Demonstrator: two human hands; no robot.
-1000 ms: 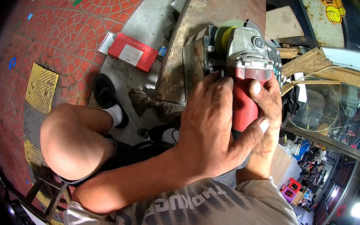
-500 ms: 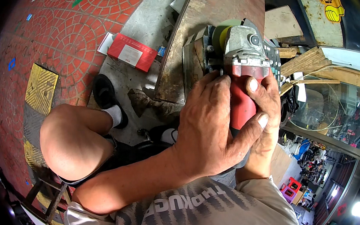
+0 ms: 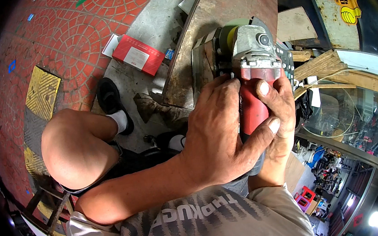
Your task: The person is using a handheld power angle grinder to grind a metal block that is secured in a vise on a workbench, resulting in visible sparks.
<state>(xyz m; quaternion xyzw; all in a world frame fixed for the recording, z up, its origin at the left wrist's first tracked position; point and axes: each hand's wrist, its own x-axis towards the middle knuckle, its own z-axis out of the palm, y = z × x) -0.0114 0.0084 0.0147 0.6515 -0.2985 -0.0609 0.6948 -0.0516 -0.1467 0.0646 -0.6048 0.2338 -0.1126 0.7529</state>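
Both my hands hold a red angle grinder [image 3: 255,108] with a scuffed silver gear head and a guard at its far end. My left hand [image 3: 215,131] is wrapped over the grinder's left side, its thumb stretched across toward the right. Around the right side of the body curls my right hand [image 3: 279,109], thumb on top. A yellow-green disc [image 3: 230,36] sticks out left of the gear head, beside a dark, worn metal piece [image 3: 205,59] on the brown tabletop [image 3: 237,2]. Whether the disc touches that piece, I cannot tell.
A red box [image 3: 139,54] lies on the ground left of the table, near a dirty rag [image 3: 149,108]. Wooden strips [image 3: 323,66] and a glass case [image 3: 334,113] are at the right. A yellow-black ramp [image 3: 43,93] stands at the far left.
The grinder's head has shifted slightly left and away from me, with the disc moving along. Both hands keep their hold.
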